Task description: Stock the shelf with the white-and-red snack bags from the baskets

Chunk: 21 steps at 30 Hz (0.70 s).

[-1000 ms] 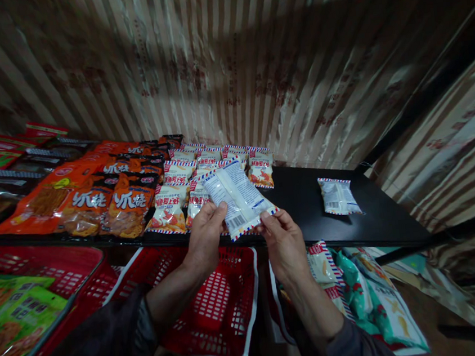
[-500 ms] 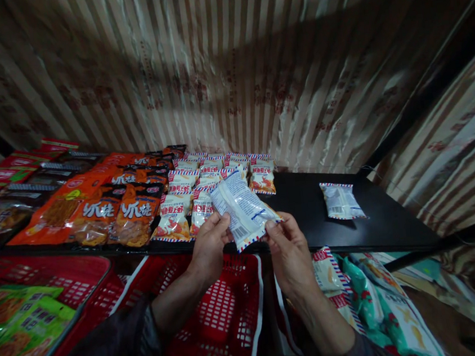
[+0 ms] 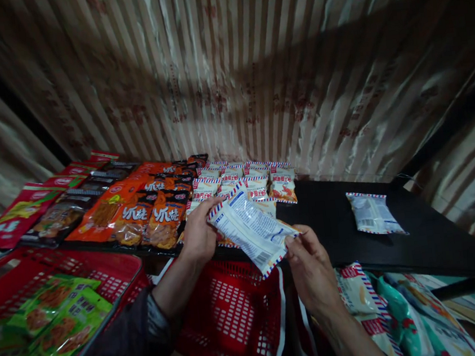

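Note:
A small snack bag (image 3: 251, 227) with a red, white and blue striped edge is held up in front of me, its printed back facing me. My left hand (image 3: 200, 230) pinches its upper left corner. At the lower right corner, my right hand (image 3: 312, 261) grips it between thumb and fingers. Behind it, rows of matching snack bags (image 3: 283, 184) lie face up on the black shelf (image 3: 317, 209), partly covered by the held one. Another such bag (image 3: 375, 213) lies back side up farther right on the shelf.
Orange snack packs (image 3: 165, 219), dark packs (image 3: 61, 216) and red packs (image 3: 20, 215) fill the shelf's left side. Below stand a red basket (image 3: 230, 309) and another red basket (image 3: 115, 264) with green packs (image 3: 75, 325). More bags (image 3: 360, 295) sit low on the right.
The view has shifted left, so the shelf appears farther right. The held bag has turned clockwise, and my left hand has moved up to its upper left corner.

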### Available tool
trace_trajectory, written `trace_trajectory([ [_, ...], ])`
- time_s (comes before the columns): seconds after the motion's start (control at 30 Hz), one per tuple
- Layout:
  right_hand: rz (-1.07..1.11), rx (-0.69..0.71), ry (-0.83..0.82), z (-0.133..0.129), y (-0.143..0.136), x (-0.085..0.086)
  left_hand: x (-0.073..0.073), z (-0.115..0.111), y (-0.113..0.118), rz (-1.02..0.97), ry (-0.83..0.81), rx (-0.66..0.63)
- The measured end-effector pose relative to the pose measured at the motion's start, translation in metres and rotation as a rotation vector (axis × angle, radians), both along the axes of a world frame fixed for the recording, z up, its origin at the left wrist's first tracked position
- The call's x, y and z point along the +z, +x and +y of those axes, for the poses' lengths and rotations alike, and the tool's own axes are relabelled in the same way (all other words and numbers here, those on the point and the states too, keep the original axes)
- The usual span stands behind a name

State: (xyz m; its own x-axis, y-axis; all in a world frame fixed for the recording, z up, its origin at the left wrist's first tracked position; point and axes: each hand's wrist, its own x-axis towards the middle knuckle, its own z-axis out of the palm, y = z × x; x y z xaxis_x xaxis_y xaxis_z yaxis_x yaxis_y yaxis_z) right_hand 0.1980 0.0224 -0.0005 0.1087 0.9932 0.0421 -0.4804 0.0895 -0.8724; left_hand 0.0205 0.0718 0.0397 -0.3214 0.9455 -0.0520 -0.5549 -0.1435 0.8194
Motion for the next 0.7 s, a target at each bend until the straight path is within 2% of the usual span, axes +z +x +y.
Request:
trace_trajectory([
  [0.07, -0.015, 0.004, 0.006, 0.000, 0.000, -0.001, 0.005, -0.002, -0.008, 0.117, 0.002, -0.055],
  [0.2, -0.094, -0.001, 0.020, 0.001, -0.001, -0.005, 0.015, -0.008, -0.021, 0.363, 0.011, -0.246],
  [0.27, -0.128, -0.005, 0.019, 0.001, -0.001, -0.008, 0.017, -0.008, -0.025, 0.448, 0.015, -0.279],
  [0.47, -0.101, 0.008, -0.025, 0.000, -0.002, -0.012, 0.016, -0.005, -0.025, 0.472, -0.003, -0.234],
  [0.7, -0.189, -0.016, 0.029, 0.003, -0.002, -0.011, 0.019, -0.006, -0.020, 0.420, 0.002, -0.138],
])
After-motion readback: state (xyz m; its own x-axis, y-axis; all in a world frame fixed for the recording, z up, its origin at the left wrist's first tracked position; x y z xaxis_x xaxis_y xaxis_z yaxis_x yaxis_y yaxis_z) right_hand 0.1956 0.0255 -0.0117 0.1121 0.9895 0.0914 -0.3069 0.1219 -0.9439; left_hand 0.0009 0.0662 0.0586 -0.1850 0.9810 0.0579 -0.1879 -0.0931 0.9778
